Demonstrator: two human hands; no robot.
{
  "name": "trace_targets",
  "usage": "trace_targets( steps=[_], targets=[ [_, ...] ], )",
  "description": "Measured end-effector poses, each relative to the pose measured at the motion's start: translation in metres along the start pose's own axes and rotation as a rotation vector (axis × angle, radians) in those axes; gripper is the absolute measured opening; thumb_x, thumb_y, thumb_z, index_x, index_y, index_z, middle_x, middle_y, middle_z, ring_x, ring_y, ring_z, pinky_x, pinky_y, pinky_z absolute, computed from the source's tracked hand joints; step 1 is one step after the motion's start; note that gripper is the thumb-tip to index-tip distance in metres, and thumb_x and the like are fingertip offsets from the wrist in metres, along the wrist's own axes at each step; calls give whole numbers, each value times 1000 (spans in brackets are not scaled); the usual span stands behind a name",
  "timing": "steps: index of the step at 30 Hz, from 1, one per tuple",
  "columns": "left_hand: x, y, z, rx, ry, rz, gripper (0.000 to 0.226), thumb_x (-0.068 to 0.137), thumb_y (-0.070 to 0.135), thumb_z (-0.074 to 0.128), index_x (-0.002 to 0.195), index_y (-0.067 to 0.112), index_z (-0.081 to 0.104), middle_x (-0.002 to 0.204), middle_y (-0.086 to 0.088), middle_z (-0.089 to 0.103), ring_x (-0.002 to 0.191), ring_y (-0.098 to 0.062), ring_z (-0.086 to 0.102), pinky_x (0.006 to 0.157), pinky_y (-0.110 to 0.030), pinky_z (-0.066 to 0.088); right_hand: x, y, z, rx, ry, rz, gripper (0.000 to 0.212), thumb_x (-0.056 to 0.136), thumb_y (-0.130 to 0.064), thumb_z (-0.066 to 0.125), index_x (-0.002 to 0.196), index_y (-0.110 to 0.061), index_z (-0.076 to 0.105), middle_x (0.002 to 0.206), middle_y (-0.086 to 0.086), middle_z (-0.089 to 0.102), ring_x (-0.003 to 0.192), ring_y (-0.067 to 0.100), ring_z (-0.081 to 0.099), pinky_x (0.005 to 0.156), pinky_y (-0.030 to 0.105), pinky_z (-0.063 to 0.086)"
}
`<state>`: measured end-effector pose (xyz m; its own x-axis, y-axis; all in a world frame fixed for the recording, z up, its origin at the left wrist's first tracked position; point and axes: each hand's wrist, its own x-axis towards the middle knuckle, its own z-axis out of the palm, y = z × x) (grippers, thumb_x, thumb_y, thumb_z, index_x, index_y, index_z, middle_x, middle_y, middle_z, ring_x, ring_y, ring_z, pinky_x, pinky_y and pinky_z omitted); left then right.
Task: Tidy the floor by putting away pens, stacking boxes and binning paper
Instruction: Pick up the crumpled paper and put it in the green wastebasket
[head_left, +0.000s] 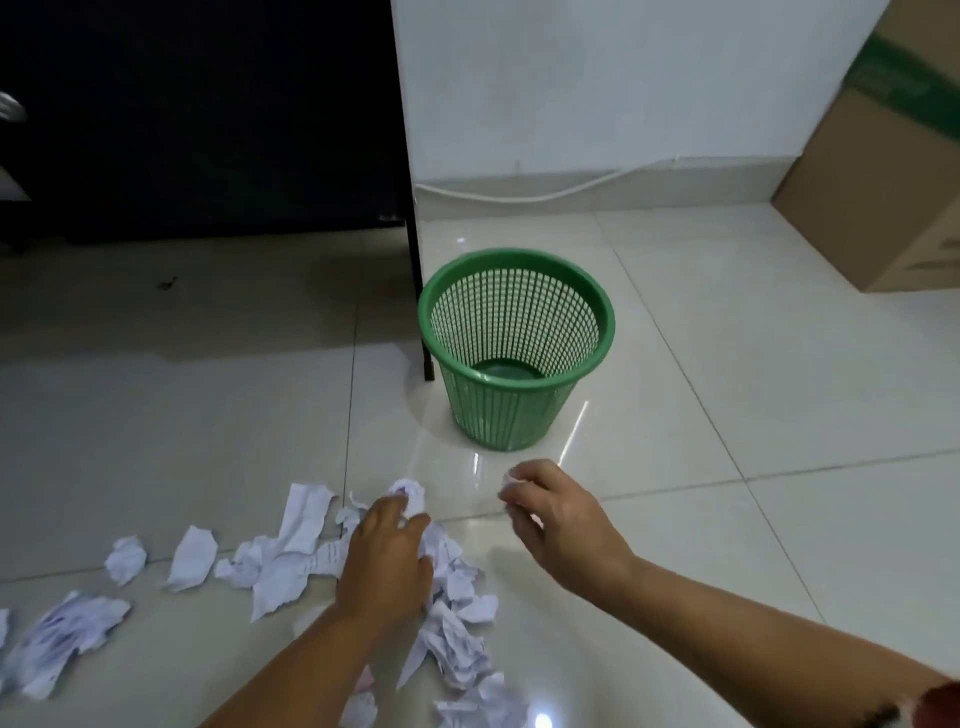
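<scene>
The right hand (550, 514) was closed around a small ball of paper (511, 480), pinched in its fingertips. The green bin (597, 301) stood on the floor at about 12 o'clock from that hand, near it but not touching. The bin stood upright with its mouth open to the top, and it looked empty inside. So the next move was likely a short push forward and then letting go over the rim. The right hand was much nearer to the bin than the left one.

The left hand (387, 556) lay low on the pile of torn paper (291, 561), with its fingers curled over a crumpled piece (408, 491). I could not tell if it had a firm hold yet. The bin was at about 1 o'clock from this hand. More scraps spread out toward 9 o'clock across the tiles. A cardboard box (883, 182) sat far off at 2 o'clock, by the wall.
</scene>
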<state>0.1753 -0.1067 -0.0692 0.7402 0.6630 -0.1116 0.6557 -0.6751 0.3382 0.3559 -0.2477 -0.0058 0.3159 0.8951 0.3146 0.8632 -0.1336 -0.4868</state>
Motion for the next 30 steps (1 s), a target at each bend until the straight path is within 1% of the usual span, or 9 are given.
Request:
trace_targets(
  steps=[3,7,10,12,14,16,18,22,30],
  targets=[
    [0,-2,4,20,-13,15,47,82,30,61,128,25,60,148,-7,42,137,-27,35,112,-39,31,53,-37,-36,22,263,-175,14,93,-10,62,103,-3,69,107,12,62,96,17,59,86,18,49],
    [2,-8,5,98,-15,17,37,63,32,75,100,27,75,126,-7,63,120,-30,57,95,-42,49,111,-39,-60,-33,426,-52,14,90,-7,66,102,-2,71,109,14,64,97,20,60,91,15,45],
    [0,-10,3,95,8,36,31,57,33,73,88,27,76,118,-7,67,112,-31,62,87,-42,54,135,-29,-63,-45,191,192,23,94,-21,62,112,-8,70,127,11,59,107,25,60,95,38,52],
    [-1,-13,1,88,28,44,27,60,32,69,86,26,74,119,-8,66,112,-32,62,88,-43,54,139,-25,-61,-139,-60,332,46,93,-54,53,119,-19,68,148,9,43,124,28,53,102,43,47],
    [-2,-16,-2,70,23,47,28,62,28,66,88,21,73,118,-10,65,112,-34,60,90,-45,53,138,-24,-59,-360,-218,354,67,83,-78,41,120,-28,66,145,7,47,121,30,54,98,45,46],
    [-8,-17,-6,35,2,31,34,65,24,64,96,16,72,118,-10,64,113,-35,58,92,-45,51,132,-25,-54,-476,-273,270,52,88,-69,46,114,-29,65,110,0,64,93,22,62,87,39,48],
    [-16,-15,-14,21,6,11,40,67,24,67,106,17,70,119,-8,63,114,-33,56,93,-44,49,125,-29,-52,-413,-263,208,26,96,-43,51,111,-27,64,86,-7,64,76,17,60,81,35,46],
    [-26,-15,-28,-15,35,-2,45,66,22,74,111,18,68,117,-5,64,109,-30,59,87,-39,51,109,-41,-48,-305,-241,127,13,96,-33,53,102,-25,62,82,-9,60,72,15,55,77,35,45],
    [9,-12,-26,-176,56,-189,66,86,38,62,144,18,38,140,-7,46,129,-28,42,103,-37,37,82,-62,-24,-255,-191,35,17,95,-38,52,100,-28,65,80,-12,60,75,12,53,83,31,30]
  ],
)
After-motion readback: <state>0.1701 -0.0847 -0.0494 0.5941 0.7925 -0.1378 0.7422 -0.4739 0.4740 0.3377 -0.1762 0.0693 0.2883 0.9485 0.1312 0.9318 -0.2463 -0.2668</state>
